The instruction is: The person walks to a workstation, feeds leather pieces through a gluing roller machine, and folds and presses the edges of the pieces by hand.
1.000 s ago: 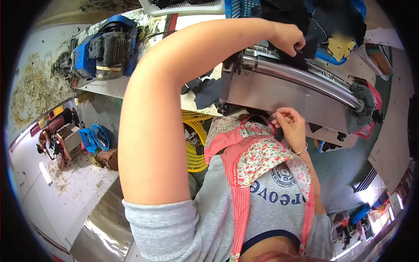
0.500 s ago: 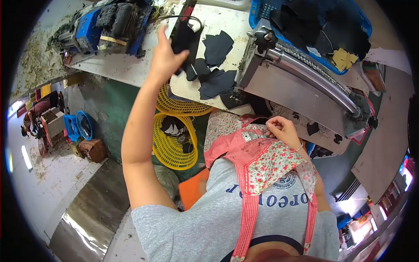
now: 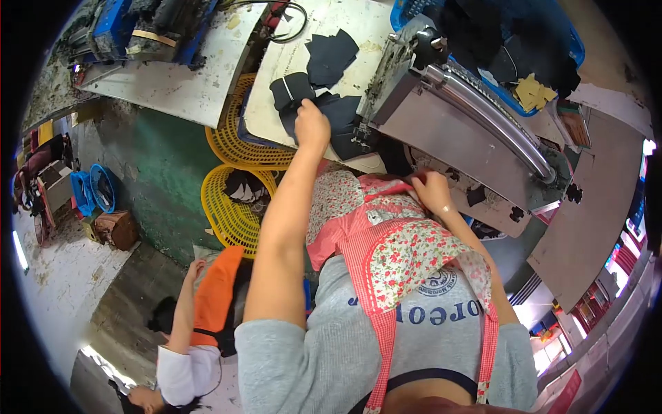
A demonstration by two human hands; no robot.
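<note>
My left hand [image 3: 312, 127] reaches over the white worktable, its fingers curled at the near corner of a banded bundle of black pieces [image 3: 291, 90]. A thin pale band crosses this bundle. Loose black cut pieces [image 3: 331, 58] lie just beyond it, and more black pieces [image 3: 339, 114] lie beside the hand. Close to my waist, my right hand [image 3: 434, 192] has its fingers closed at the red edge of my floral apron [image 3: 407, 259]. Its fingertips are partly hidden by the cloth.
A machine with a long metal roller [image 3: 489, 117] stands at the right. Behind it is a blue basket [image 3: 578, 45] of black scraps. Yellow baskets [image 3: 224, 217] sit below the table edge. At lower left is another person in an orange apron [image 3: 217, 293].
My left hand has come down and right from its spread pose, its fingers now curled at the bundle. The view has shifted, and the other person now shows at lower left.
</note>
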